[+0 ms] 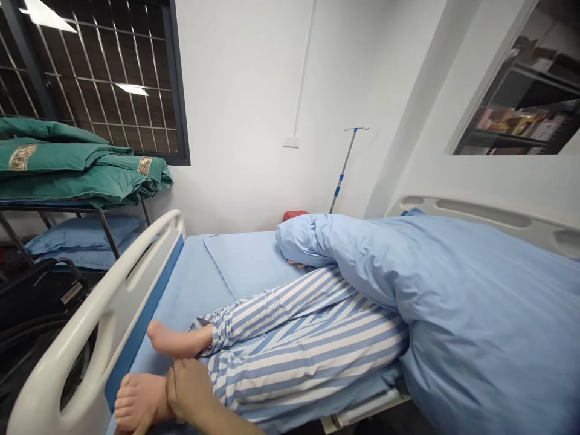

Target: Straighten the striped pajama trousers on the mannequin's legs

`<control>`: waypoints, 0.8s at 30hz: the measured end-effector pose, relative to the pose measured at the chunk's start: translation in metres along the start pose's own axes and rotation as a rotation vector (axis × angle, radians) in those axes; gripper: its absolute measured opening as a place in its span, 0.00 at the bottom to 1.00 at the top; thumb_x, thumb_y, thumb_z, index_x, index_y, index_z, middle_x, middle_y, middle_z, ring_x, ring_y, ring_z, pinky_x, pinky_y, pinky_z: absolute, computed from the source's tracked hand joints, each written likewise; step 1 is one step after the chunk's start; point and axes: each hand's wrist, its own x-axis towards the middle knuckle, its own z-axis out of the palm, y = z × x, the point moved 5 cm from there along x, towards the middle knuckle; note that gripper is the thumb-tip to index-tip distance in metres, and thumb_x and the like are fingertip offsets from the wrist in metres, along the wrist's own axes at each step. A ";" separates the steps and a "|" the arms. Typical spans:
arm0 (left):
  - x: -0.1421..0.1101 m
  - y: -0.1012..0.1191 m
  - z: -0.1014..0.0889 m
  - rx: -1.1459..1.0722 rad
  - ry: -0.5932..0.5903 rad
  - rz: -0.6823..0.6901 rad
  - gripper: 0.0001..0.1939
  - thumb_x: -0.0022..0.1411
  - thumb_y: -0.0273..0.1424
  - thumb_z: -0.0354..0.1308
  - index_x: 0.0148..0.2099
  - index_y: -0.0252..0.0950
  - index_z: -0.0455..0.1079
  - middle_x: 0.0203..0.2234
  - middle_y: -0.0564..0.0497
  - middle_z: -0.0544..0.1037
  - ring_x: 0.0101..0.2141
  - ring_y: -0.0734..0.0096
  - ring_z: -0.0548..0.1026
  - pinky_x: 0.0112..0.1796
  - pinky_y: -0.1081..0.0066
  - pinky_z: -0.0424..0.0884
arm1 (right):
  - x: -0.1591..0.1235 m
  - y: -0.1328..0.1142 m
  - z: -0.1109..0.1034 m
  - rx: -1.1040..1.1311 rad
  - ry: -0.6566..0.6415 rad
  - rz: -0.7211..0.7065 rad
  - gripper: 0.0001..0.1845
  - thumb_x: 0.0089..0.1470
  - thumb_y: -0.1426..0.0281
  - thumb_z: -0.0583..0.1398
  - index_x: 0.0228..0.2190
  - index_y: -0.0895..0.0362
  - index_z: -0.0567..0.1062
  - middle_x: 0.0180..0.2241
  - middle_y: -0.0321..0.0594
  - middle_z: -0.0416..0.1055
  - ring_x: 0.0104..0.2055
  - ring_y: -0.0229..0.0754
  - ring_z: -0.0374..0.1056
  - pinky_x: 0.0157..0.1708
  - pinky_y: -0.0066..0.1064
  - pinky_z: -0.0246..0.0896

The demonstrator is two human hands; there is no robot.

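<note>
A manikin with smooth, plastic-looking feet lies on the bed in blue-and-white striped trousers [290, 362]. My right hand [193, 389] is closed round the ankle of the near leg, just below the trouser cuff. At the bottom edge, only part of my left hand [145, 421] shows, its fingers against the near foot [140, 396]; the rest is out of frame. The far foot [174, 339] rests on the sheet, toes toward the footboard. A light blue quilt [453, 290] is folded back over the upper legs and body. Fingertips [296, 263] peek from under its edge.
The white footboard [104, 308] stands close at the left. Behind it are a wheelchair [49, 296] and a rack with green padded bedding [81, 163]. A drip pole [344, 169] rises beyond the bed. The headboard [480, 220] is at the right.
</note>
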 end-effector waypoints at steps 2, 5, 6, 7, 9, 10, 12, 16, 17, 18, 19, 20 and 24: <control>0.000 0.004 0.004 0.006 0.172 -0.082 0.23 0.57 0.30 0.28 0.38 0.32 0.64 0.36 0.34 0.70 0.47 0.41 0.63 0.36 0.45 0.59 | 0.002 0.001 -0.002 0.007 -0.016 0.007 0.14 0.54 0.68 0.48 0.30 0.58 0.72 0.28 0.43 0.74 0.28 0.46 0.70 0.25 0.34 0.63; 0.002 0.003 0.012 0.000 0.215 -0.053 0.21 0.57 0.29 0.30 0.38 0.32 0.64 0.38 0.32 0.69 0.46 0.40 0.62 0.34 0.46 0.58 | 0.006 0.003 -0.003 0.019 -0.056 0.034 0.15 0.53 0.67 0.48 0.30 0.59 0.73 0.29 0.44 0.75 0.28 0.47 0.71 0.24 0.34 0.62; 0.002 0.001 0.013 0.016 0.233 -0.039 0.20 0.57 0.29 0.29 0.34 0.34 0.63 0.36 0.33 0.69 0.45 0.42 0.63 0.34 0.48 0.59 | 0.007 0.004 -0.002 0.022 -0.066 0.045 0.15 0.53 0.67 0.49 0.30 0.59 0.74 0.29 0.44 0.75 0.28 0.48 0.71 0.24 0.34 0.62; 0.002 0.000 0.012 0.036 0.248 -0.019 0.18 0.57 0.29 0.28 0.30 0.37 0.60 0.33 0.36 0.69 0.44 0.43 0.64 0.32 0.49 0.59 | 0.008 0.005 -0.003 0.026 -0.070 0.056 0.16 0.52 0.67 0.49 0.31 0.59 0.74 0.29 0.44 0.75 0.29 0.48 0.71 0.24 0.34 0.62; 0.001 0.000 0.011 0.064 0.263 0.010 0.13 0.57 0.29 0.27 0.24 0.41 0.48 0.27 0.43 0.65 0.42 0.47 0.64 0.31 0.53 0.58 | 0.008 0.005 -0.004 0.039 -0.068 0.074 0.16 0.52 0.67 0.49 0.31 0.60 0.75 0.29 0.45 0.75 0.29 0.48 0.71 0.25 0.34 0.62; 0.000 0.001 0.009 0.067 0.267 0.015 0.11 0.58 0.30 0.26 0.24 0.41 0.42 0.24 0.46 0.62 0.41 0.48 0.64 0.30 0.55 0.57 | 0.008 0.005 -0.005 0.049 -0.064 0.074 0.17 0.52 0.67 0.48 0.31 0.60 0.75 0.29 0.45 0.75 0.29 0.49 0.72 0.25 0.34 0.62; -0.002 0.004 0.005 0.061 0.268 0.009 0.09 0.57 0.30 0.26 0.24 0.41 0.35 0.21 0.51 0.56 0.39 0.49 0.64 0.29 0.57 0.55 | 0.007 0.003 -0.008 0.069 -0.050 0.066 0.17 0.52 0.68 0.48 0.30 0.61 0.75 0.29 0.46 0.75 0.29 0.49 0.72 0.25 0.33 0.61; -0.004 0.009 -0.001 0.038 0.260 -0.007 0.10 0.56 0.29 0.30 0.24 0.41 0.34 0.18 0.56 0.45 0.34 0.52 0.63 0.28 0.61 0.52 | 0.005 0.002 -0.012 0.075 -0.022 0.063 0.18 0.53 0.68 0.47 0.28 0.61 0.75 0.28 0.46 0.75 0.28 0.48 0.71 0.25 0.32 0.60; -0.005 0.009 -0.001 0.032 0.263 -0.010 0.10 0.56 0.28 0.31 0.24 0.41 0.34 0.18 0.56 0.44 0.34 0.52 0.63 0.28 0.61 0.52 | 0.005 0.002 -0.012 0.072 -0.023 0.065 0.18 0.53 0.68 0.48 0.28 0.61 0.75 0.28 0.46 0.75 0.28 0.48 0.71 0.25 0.32 0.60; -0.005 0.009 -0.002 0.028 0.271 -0.005 0.10 0.56 0.28 0.31 0.24 0.41 0.34 0.18 0.56 0.44 0.34 0.52 0.63 0.28 0.61 0.52 | 0.005 0.002 -0.011 0.072 -0.026 0.067 0.18 0.53 0.68 0.48 0.28 0.60 0.75 0.28 0.46 0.75 0.29 0.48 0.71 0.25 0.32 0.61; -0.005 0.009 -0.002 0.027 0.282 0.005 0.10 0.56 0.28 0.31 0.24 0.41 0.34 0.18 0.56 0.45 0.35 0.51 0.64 0.28 0.60 0.52 | 0.005 0.002 -0.011 0.072 -0.029 0.069 0.17 0.53 0.68 0.48 0.28 0.60 0.75 0.29 0.45 0.75 0.29 0.48 0.71 0.25 0.32 0.61; -0.006 0.008 -0.002 0.032 0.293 0.015 0.09 0.56 0.28 0.30 0.24 0.41 0.34 0.19 0.55 0.46 0.36 0.50 0.64 0.28 0.59 0.53 | 0.005 0.003 -0.010 0.072 -0.033 0.069 0.17 0.53 0.67 0.49 0.28 0.60 0.75 0.29 0.45 0.75 0.29 0.48 0.72 0.25 0.32 0.61; -0.007 0.009 0.004 0.097 0.297 0.037 0.09 0.55 0.26 0.29 0.24 0.41 0.43 0.22 0.50 0.57 0.38 0.50 0.64 0.29 0.57 0.56 | 0.006 0.004 -0.008 0.047 -0.044 0.049 0.15 0.52 0.68 0.49 0.29 0.59 0.75 0.28 0.44 0.75 0.29 0.47 0.72 0.25 0.32 0.61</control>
